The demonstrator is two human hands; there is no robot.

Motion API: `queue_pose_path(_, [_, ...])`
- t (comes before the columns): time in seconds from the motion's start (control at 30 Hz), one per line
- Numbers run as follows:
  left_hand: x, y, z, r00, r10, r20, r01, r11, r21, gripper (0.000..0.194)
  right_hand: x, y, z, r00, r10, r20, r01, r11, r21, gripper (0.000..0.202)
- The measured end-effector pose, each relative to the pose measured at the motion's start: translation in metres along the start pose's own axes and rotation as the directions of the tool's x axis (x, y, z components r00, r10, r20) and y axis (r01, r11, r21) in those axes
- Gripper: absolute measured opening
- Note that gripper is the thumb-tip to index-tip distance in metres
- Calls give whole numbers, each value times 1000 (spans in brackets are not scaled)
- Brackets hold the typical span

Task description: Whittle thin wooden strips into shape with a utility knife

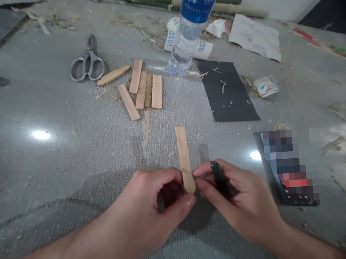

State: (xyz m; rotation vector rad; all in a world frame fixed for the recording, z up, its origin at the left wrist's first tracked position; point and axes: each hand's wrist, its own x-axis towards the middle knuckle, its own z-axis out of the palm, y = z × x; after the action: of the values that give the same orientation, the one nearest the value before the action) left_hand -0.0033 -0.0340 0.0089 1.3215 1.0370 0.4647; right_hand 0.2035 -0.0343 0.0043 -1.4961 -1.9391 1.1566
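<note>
Pinching a wooden strip, pointed lengthwise away, in the left hand, just left of narrowed fingertips of the right hand, with contact unclear.

Bamboo strip is pinched at its tapered end by left hand. Dark green tool is tucked in right hand, fingertips held just beside the strip. Loose strips are clustered between metal scissors and water bottle; black sheet is littered with shavings.

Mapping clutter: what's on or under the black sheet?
On top of the black sheet: a few thin pale shavings. Whatever lies under it is covered and cannot be seen.
</note>
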Motion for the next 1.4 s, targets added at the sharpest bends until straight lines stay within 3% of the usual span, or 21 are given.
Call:
queue_pose_path(1.2, [-2,0,-1,1000,4,1,-4,1000,19,15,1,-2,-2,1000,0,1,0,1000,-4,7])
queue_pose_path(1.4, [-3,-1,-2,998,12,-61,-14,1000,-27,16,2,-5,0,1000,-25,-19,24,998,-55,7])
